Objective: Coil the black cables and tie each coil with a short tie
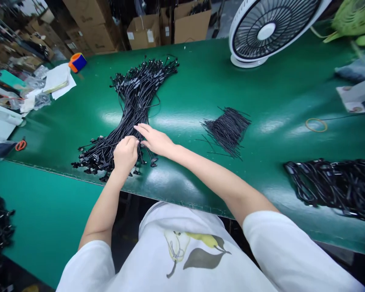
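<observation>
A large bundle of black cables (135, 99) lies on the green table, its connector ends fanned out at the top and bottom. My left hand (126, 153) is closed at the lower part of the bundle, its fingers curled round something too small to make out, probably cable. Just right of it, my right hand (154, 139) rests against the bundle's right side with its fingers extended and apart. To the right lies a pile of short, thin black ties (226, 129), touched by neither hand.
Folded black cables (334, 186) lie at the right. A white fan (266, 31) stands at the back. Orange-handled scissors (20, 144), papers (58, 79) and an orange and blue tape roll (77, 63) are at the left. A yellow ring (316, 130) lies right.
</observation>
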Tool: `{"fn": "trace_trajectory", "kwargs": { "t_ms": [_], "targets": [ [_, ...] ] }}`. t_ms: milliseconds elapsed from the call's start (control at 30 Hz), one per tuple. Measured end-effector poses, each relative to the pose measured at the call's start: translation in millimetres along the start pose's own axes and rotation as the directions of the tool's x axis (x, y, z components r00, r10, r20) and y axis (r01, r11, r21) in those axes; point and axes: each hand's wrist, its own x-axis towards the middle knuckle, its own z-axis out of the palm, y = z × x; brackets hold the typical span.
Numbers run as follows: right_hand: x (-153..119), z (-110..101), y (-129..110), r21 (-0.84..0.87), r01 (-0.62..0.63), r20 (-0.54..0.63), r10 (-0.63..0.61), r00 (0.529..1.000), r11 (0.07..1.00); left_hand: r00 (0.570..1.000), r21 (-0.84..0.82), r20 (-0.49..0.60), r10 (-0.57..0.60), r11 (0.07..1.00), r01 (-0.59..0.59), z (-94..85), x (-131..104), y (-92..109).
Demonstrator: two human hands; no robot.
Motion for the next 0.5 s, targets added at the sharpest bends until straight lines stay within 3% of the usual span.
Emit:
{"fn": "trace_trajectory", "kwargs": {
  "t_ms": [100,167,233,333,433,500],
  "targets": [
    [26,-3,10,-0.085,-0.032,0.077,0.038,0.996,0.996,0.998,0.024,0.054,0.009,1.0,-0.01,-5.6,-11,-18],
    [21,-23,20,-0.165,-0.052,-0.002,0.053,0.999,0.985,0.995,0.022,0.103,-0.005,1.0,0.002,-9.7,-18,-43],
    [7,-58,28,-0.301,-0.092,-0.134,0.053,0.99,0.949,0.992,-0.022,0.113,-0.053,0.998,0.056,-12.8,-20,-71],
    [-16,-125,34,-0.471,-0.231,-0.286,0.1,0.953,0.851,0.981,-0.13,0.031,-0.189,0.973,0.192,-16.7,-11,-104],
    [-44,-189,38,-0.527,-0.466,-0.495,0.189,0.848,0.711,0.959,-0.2,-0.046,-0.279,0.943,0.265,-24.8,10,-119],
    [-72,-222,41,-0.521,-0.554,-0.578,0.21,0.789,0.649,0.952,-0.273,-0.048,-0.301,0.921,0.278,-33.5,23,-120]
  ]
}}
